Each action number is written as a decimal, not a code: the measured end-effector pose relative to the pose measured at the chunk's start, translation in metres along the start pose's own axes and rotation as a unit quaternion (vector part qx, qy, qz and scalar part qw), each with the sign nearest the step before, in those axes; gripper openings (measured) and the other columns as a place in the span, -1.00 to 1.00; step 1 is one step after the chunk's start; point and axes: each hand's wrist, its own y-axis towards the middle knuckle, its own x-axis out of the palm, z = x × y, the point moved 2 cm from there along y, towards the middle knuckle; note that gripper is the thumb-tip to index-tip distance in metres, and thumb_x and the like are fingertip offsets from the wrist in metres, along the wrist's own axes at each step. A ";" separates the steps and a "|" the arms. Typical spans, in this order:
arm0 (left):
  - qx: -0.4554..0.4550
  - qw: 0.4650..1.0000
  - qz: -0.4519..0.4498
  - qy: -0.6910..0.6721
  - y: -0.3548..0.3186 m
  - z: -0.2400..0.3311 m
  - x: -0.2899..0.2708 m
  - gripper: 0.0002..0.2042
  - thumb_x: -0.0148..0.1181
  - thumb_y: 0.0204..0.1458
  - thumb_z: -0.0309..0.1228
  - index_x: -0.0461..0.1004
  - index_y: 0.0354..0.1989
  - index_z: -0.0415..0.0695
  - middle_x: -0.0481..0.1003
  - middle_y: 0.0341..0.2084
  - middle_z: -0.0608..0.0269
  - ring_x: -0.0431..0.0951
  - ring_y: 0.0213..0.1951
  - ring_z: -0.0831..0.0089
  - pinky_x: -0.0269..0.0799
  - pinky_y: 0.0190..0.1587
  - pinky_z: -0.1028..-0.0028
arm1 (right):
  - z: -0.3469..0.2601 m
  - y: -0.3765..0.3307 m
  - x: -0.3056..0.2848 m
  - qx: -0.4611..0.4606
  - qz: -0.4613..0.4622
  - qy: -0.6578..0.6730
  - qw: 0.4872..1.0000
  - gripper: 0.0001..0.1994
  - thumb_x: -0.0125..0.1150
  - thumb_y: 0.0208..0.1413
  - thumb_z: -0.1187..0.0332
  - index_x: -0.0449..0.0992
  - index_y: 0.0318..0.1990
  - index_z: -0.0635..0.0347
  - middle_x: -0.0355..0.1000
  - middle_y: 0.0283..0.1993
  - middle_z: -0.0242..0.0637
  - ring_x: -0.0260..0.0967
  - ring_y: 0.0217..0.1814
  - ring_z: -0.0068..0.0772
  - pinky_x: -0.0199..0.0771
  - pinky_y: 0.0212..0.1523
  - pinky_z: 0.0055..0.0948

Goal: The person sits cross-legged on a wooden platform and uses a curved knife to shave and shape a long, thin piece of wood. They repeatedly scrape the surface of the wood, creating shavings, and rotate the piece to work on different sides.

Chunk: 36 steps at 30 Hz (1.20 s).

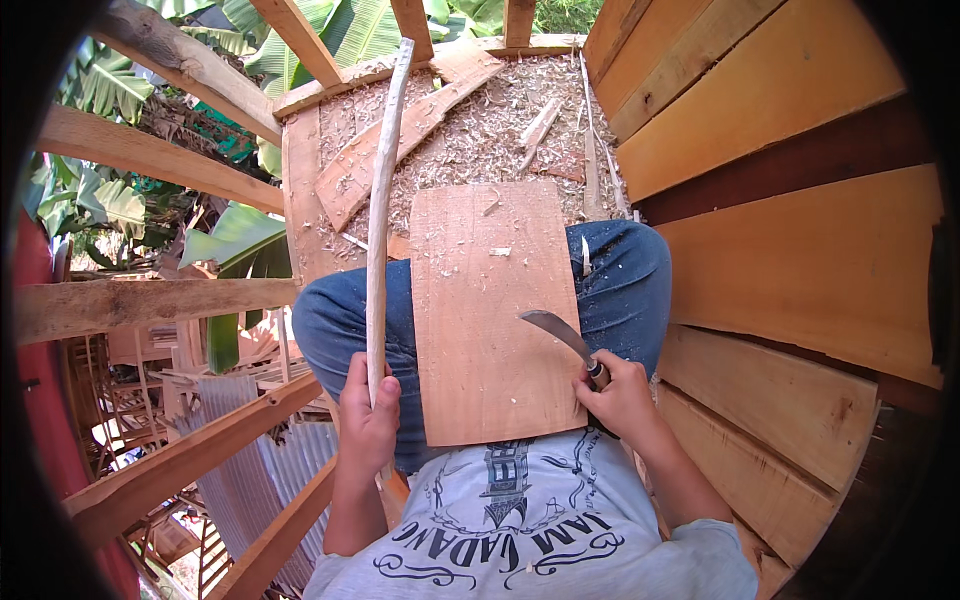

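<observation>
1. Left hand (366,420), lower centre-left: closed round the long peeled stick (378,215), which runs up toward top centre.
2. Right hand (622,398): fist on the curved knife (560,335), blade over the lap board (492,310).
3. Judgement: brace the stick on the board; stroke away from the knees.
4. Shavings litter the plank floor (480,140); the wall boards (800,250) at right crowd the knife elbow.

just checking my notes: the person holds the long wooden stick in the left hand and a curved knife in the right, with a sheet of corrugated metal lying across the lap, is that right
Not quite. What lies across the lap is a flat wooden board, not corrugated metal. The rest holds: the left hand is closed around the long wooden stick, and the right hand holds the curved knife, its blade over the board. The head view shows this.
</observation>
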 end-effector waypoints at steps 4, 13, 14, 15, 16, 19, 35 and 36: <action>-0.013 1.000 -0.001 -0.012 0.001 -0.004 -0.004 -0.63 0.00 0.14 -0.04 0.20 -0.26 -0.14 0.17 -0.65 0.48 0.09 -0.75 0.79 -0.01 -0.75 0.74 | -0.011 0.006 -0.003 0.012 -0.014 -0.011 1.000 -0.83 0.23 -0.13 0.44 0.45 -0.37 0.33 0.38 -0.64 -0.07 0.37 -0.66 -0.27 0.33 -0.55 -0.39; 0.006 0.999 -0.024 0.020 0.007 -0.006 -0.003 -0.65 0.03 0.12 -0.08 0.23 -0.27 -0.15 0.22 -0.63 0.44 0.16 -0.65 0.75 0.07 -0.63 0.68 | -0.027 0.054 -0.032 -0.099 0.166 0.096 0.976 -0.89 0.23 -0.08 0.54 0.38 -0.48 0.27 0.31 -0.64 -0.46 0.11 -0.64 -0.80 0.12 -0.62 -0.66; 0.002 0.999 -0.031 0.026 0.007 -0.007 -0.003 -0.69 0.01 0.13 -0.14 0.25 -0.26 -0.18 0.24 -0.63 0.39 0.19 -0.60 0.69 0.12 -0.56 0.63 | -0.044 0.068 -0.042 -0.108 0.208 0.147 0.961 -0.90 0.20 -0.03 0.55 0.38 -0.46 0.28 0.31 -0.58 -0.50 0.07 -0.62 -0.83 0.07 -0.61 -0.70; -0.001 0.999 -0.040 0.034 0.008 -0.006 -0.004 -0.72 0.00 0.14 -0.21 0.27 -0.24 -0.20 0.26 -0.62 0.34 0.22 -0.55 0.63 0.17 -0.49 0.57 | -0.062 0.076 -0.054 -0.114 0.249 0.197 0.941 -0.91 0.17 0.02 0.56 0.37 -0.44 0.29 0.30 -0.53 -0.53 0.03 -0.59 -0.86 0.03 -0.60 -0.73; -0.004 0.998 -0.048 0.042 0.009 -0.006 -0.004 -0.75 -0.01 0.15 -0.27 0.28 -0.22 -0.23 0.28 -0.62 0.29 0.25 -0.50 0.58 0.22 -0.42 0.52 | -0.073 0.081 -0.061 -0.130 0.258 0.197 0.937 -0.91 0.16 0.04 0.56 0.37 -0.43 0.30 0.28 -0.52 -0.53 0.00 -0.58 -0.87 0.01 -0.59 -0.74; 0.004 0.996 -0.045 0.082 0.010 -0.008 -0.006 -0.76 -0.03 0.14 -0.30 0.29 -0.20 -0.25 0.33 -0.62 0.16 0.37 -0.52 0.41 0.27 -0.40 0.45 | -0.094 0.092 -0.066 -0.167 0.239 0.197 0.936 -0.88 0.16 0.10 0.46 0.39 -0.39 0.32 0.21 -0.53 -0.57 -0.06 -0.57 -0.84 -0.03 -0.57 -0.72; 0.080 0.990 -0.054 0.107 0.024 -0.032 -0.010 -0.72 0.06 0.05 -0.33 0.31 -0.15 -0.26 0.41 -0.54 -0.06 0.51 -0.43 0.04 0.35 -0.37 0.35 | -0.096 0.094 0.024 -0.316 0.076 -0.122 0.938 -0.69 0.31 -0.07 0.14 0.42 -0.54 0.18 0.29 -0.69 -0.29 0.30 -0.70 -0.31 0.23 -0.68 -0.40; 0.082 0.990 -0.047 0.108 0.024 -0.033 -0.010 -0.72 0.07 0.04 -0.33 0.31 -0.15 -0.26 0.41 -0.54 -0.06 0.51 -0.43 0.03 0.36 -0.38 0.35 | -0.097 0.099 0.021 -0.333 0.094 -0.144 0.927 -0.69 0.31 -0.08 0.13 0.42 -0.55 0.17 0.28 -0.69 -0.30 0.29 -0.71 -0.31 0.22 -0.68 -0.39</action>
